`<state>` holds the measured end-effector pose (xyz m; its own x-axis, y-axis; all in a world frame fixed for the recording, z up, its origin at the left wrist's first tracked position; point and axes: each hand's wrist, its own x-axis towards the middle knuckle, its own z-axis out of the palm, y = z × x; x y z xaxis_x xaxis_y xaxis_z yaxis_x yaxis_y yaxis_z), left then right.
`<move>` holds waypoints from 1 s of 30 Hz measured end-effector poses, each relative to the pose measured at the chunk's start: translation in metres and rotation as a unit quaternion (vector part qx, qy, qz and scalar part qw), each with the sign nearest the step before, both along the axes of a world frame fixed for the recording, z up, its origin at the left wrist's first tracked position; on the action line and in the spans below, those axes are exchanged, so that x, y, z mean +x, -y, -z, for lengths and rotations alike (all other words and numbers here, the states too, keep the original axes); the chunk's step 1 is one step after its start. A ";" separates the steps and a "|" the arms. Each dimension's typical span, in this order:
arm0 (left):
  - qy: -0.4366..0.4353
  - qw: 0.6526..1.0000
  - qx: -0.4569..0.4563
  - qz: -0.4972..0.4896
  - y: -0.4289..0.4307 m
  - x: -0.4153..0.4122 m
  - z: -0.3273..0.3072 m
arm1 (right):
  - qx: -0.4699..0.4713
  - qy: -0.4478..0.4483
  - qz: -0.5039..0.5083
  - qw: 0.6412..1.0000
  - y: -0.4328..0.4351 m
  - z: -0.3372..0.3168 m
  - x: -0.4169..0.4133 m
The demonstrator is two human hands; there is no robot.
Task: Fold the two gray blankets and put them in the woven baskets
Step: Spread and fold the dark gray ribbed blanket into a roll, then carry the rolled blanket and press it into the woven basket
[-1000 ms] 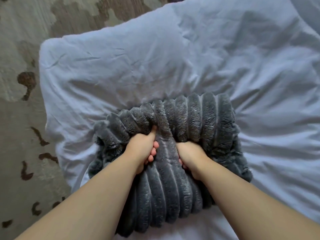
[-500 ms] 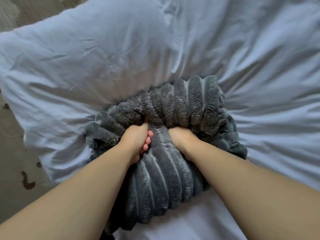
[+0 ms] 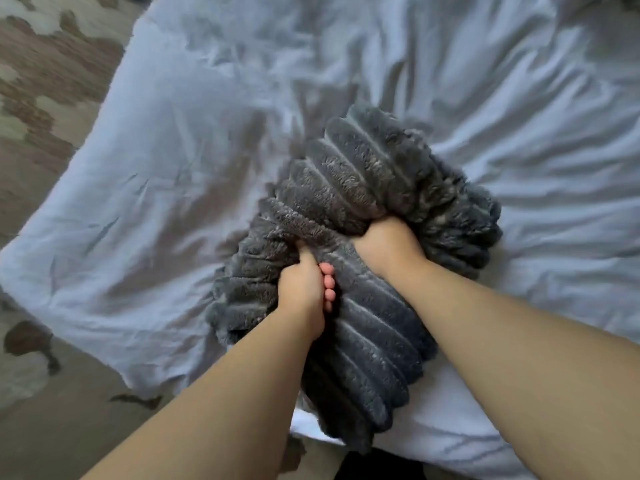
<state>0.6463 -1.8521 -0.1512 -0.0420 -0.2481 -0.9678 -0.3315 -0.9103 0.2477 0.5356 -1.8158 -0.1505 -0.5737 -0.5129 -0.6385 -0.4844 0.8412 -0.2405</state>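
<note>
Fingers (image 3: 327,282) curled tight, gripping gray blanket (image 3: 367,181).

Left grip (image 3: 304,289) and right grip (image 3: 388,244), both fisted in a bunched gray blanket (image 3: 363,181) on white bedding (image 3: 166,174).

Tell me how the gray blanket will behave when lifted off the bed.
Probably floppy: the blanket bunches around the left hand and right hand gripping it. Likely bulky yet light, given thick plush ribs.

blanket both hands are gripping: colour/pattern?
Dark gray plush blanket with raised parallel ribs, lying on the white bed sheet. Head view shows it.
</note>
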 end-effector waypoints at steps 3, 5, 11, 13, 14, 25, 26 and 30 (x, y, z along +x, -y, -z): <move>-0.001 0.999 0.009 0.051 0.000 0.006 -0.038 | -0.027 -0.048 0.056 0.997 -0.024 -0.034 0.010; 0.023 0.984 -0.072 0.159 0.000 0.014 -0.062 | -0.104 -0.078 0.146 0.981 -0.041 -0.059 0.025; 0.104 0.798 -0.442 0.397 -0.004 0.024 -0.106 | -0.233 -0.203 0.317 0.897 -0.089 -0.091 0.062; 0.142 0.783 -0.446 0.410 0.003 0.024 -0.101 | -0.201 -0.226 0.381 0.874 -0.100 -0.092 0.067; 0.158 0.775 -0.447 0.418 0.009 0.025 -0.098 | -0.180 -0.213 0.423 0.862 -0.104 -0.092 0.067; -0.182 0.868 -0.090 0.452 0.074 0.038 -0.057 | -0.279 0.137 0.628 0.713 -0.133 -0.052 0.052; -0.176 0.866 -0.077 0.462 0.071 0.038 -0.059 | -0.287 0.172 0.630 0.700 -0.139 -0.052 0.051; -0.189 0.858 -0.154 0.453 0.044 0.046 -0.074 | -0.264 0.295 0.630 0.668 -0.162 -0.054 0.049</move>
